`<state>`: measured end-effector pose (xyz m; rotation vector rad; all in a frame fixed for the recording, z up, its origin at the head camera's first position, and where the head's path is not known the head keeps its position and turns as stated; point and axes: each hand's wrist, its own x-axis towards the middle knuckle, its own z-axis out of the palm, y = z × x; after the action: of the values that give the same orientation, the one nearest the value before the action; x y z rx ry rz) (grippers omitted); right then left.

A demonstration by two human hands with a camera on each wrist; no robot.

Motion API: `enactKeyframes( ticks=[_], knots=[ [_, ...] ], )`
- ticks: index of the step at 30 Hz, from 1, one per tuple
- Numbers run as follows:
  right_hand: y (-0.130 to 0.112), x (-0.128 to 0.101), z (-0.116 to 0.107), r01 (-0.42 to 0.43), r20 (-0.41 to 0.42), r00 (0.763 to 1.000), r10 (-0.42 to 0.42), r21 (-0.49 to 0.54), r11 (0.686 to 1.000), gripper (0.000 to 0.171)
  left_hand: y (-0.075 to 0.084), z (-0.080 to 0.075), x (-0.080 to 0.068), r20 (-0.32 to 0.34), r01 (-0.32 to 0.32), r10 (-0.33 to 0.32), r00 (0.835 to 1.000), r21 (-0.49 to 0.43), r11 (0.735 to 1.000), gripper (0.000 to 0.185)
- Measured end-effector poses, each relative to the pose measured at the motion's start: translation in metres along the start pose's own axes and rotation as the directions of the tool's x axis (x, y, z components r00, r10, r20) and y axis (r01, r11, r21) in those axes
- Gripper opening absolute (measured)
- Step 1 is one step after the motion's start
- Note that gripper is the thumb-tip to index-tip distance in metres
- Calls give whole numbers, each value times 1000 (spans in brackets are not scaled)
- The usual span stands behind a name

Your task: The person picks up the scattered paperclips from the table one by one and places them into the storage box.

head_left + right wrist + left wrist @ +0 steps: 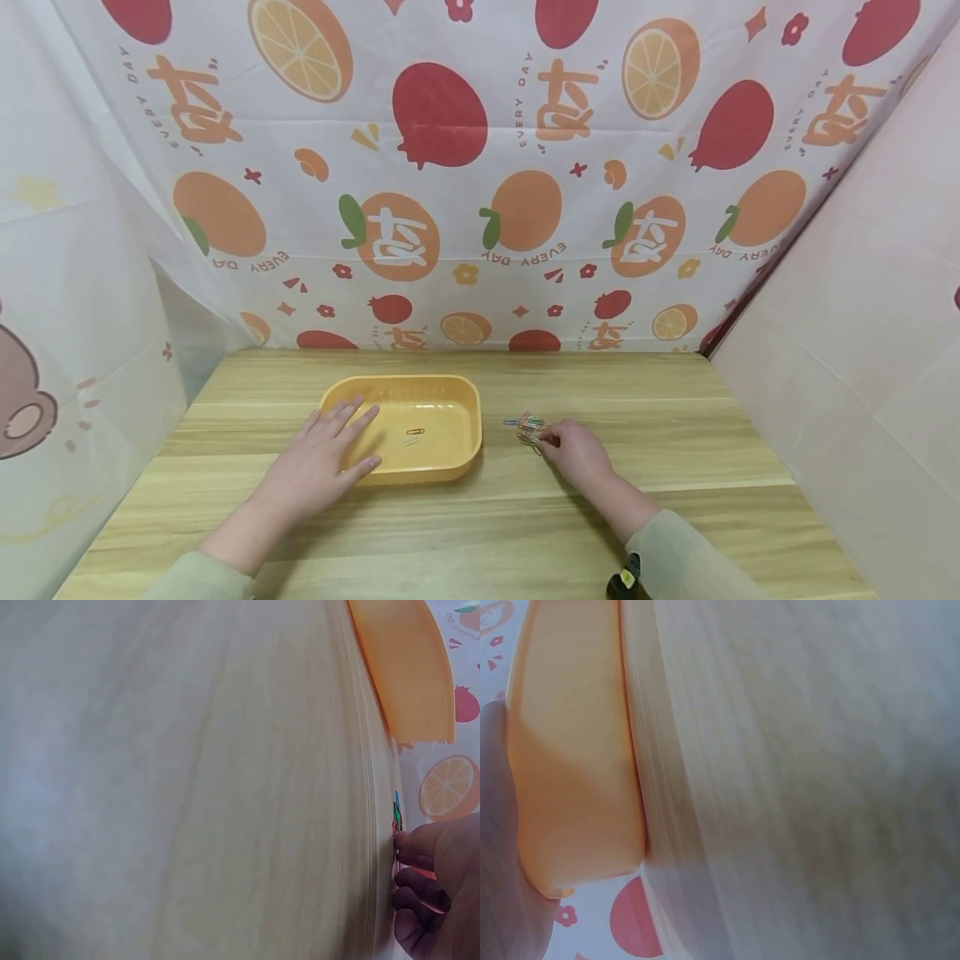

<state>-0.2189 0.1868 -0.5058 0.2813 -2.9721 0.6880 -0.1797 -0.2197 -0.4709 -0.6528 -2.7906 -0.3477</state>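
Right hand (576, 450) pinches at the paper clip pile (528, 425) at 3 o'clock of the tray (457, 400), left hand (322, 458) flat on its rim: tangled clips may lift together and drop on the bench (675, 417).

Sleeves: pale sage-green long sleeves (678, 554) at the lower frame edge
Hands: bare, no rings
Wrist device: small black unit (624, 581) with yellow mark, lower right

Head view: high, facing forward-down; wrist views: skimming the light wooden tabletop (675, 433) (both share the shallow yellow plastic tray (409, 667)).
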Motion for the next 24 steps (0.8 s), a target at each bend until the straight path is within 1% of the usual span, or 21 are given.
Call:
enactKeyframes(
  ticks=[4,9,12,17,21,24],
  knots=[
    [0,1,0,-3,6,1000,3,-2,1000,6,0,0,0,-11,-6,6,1000,-2,1000,73],
    [-2,4,-2,-11,20,1000,10,15,1000,7,-1,0,0,9,0,0,1000,-3,1000,74],
    [-4,6,-4,-7,33,999,7,13,1000,6,-1,1,0,9,-3,3,1000,-3,1000,74],
    [-8,11,-8,-13,75,997,10,32,999,8,-2,0,0,14,-2,2,1000,-8,1000,75],
    [-8,16,-10,-7,118,993,5,20,1000,11,-2,0,0,21,3,-2,1000,-6,1000,75],
    [-7,20,-12,-11,162,987,10,8,1000,14,-2,1,0,8,-3,3,1000,-6,1000,75]
  ],
)
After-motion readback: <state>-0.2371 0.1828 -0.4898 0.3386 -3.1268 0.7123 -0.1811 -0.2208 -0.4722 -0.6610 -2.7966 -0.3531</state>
